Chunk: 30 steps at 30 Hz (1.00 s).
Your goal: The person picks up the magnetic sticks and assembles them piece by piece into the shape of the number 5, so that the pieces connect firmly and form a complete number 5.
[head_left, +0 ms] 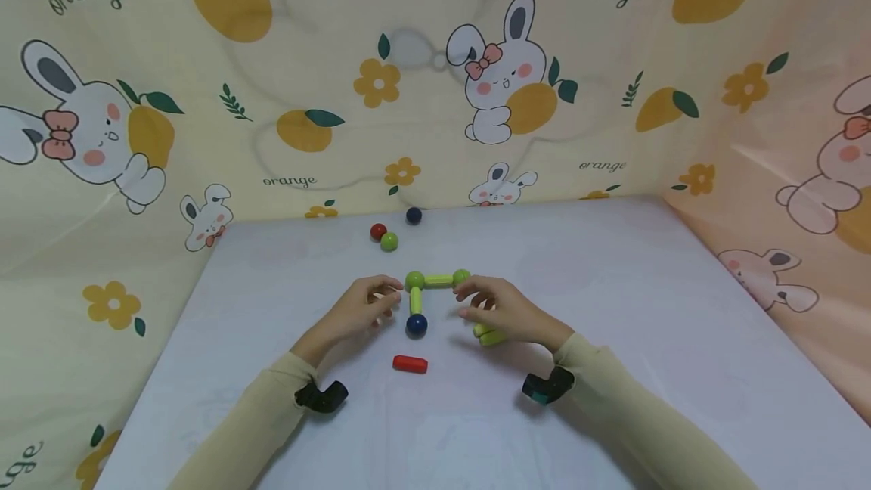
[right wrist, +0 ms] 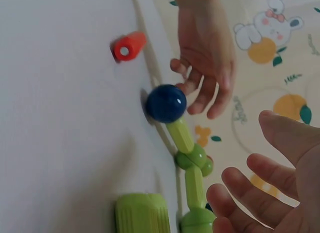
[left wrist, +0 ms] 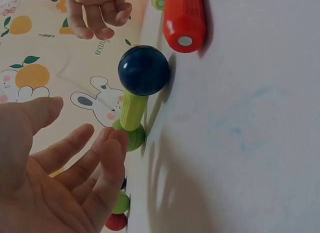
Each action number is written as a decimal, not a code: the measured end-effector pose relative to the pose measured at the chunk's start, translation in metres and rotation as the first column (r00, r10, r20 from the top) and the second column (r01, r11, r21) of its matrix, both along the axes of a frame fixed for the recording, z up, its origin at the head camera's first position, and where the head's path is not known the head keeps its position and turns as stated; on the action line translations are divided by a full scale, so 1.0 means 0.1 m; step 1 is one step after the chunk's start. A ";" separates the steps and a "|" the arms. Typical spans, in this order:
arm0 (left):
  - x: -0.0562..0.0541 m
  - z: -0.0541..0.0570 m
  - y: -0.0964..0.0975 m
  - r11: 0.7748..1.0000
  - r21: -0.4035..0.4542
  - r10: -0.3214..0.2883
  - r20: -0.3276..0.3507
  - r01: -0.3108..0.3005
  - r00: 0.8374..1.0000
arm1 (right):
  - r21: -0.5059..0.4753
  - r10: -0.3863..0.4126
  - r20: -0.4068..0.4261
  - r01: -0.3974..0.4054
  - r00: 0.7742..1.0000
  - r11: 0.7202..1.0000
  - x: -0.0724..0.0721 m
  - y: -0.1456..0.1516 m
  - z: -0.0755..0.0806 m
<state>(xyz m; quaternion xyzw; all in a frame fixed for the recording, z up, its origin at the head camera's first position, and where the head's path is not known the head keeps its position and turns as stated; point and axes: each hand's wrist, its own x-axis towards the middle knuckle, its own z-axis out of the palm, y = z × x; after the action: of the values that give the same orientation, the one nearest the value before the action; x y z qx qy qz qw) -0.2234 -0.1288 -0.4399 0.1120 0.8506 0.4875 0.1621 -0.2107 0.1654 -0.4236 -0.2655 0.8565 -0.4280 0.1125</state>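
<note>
An L-shaped piece made of a green ball [head_left: 414, 280] at the corner, two light green rods [head_left: 438, 280], another green ball [head_left: 461, 277] and a dark blue ball [head_left: 416, 325] lies on the table. My left hand [head_left: 364, 301] hovers just left of the corner, fingers loosely bent, holding nothing. At the other end, my right hand [head_left: 506, 308] is beside the right green ball; its fingers are spread and hold nothing in the right wrist view. Loose green rods [head_left: 488, 336] lie partly hidden below that hand. Nearer the front is a red rod [head_left: 410, 364].
Toward the back of the white table [head_left: 578, 248] sit a loose red ball [head_left: 378, 232], a light green ball [head_left: 389, 241] and a dark blue ball [head_left: 413, 215]. A printed cloth [head_left: 422, 127] with rabbits and oranges hangs around the table's back and sides.
</note>
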 end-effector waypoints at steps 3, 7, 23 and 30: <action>0.03 0.01 0.02 1.000 0.000 -0.007 -0.010 0.007 1.000 | -0.007 0.001 -0.021 -0.001 1.000 1.000 -0.02 0.05 -0.01; 0.06 -0.01 0.04 0.998 -0.010 -0.064 -0.009 0.064 0.998 | 0.007 -0.009 -0.033 0.009 0.999 1.000 -0.05 0.11 -0.02; 0.12 -0.10 0.13 0.970 -0.108 -0.221 -0.032 0.217 0.975 | 0.047 0.037 0.043 -0.039 0.998 0.998 -0.16 0.42 -0.18; 0.14 -0.12 0.13 0.967 -0.111 -0.234 -0.044 0.229 0.971 | 0.048 0.060 0.094 -0.064 0.994 0.997 -0.24 0.60 -0.31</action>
<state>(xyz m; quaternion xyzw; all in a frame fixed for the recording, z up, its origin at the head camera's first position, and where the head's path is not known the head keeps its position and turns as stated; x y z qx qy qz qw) -0.2097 -0.1156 -0.4519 0.2156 0.8604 0.4165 0.1996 -0.2342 0.2257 -0.4550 -0.2690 0.8524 -0.4140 0.1719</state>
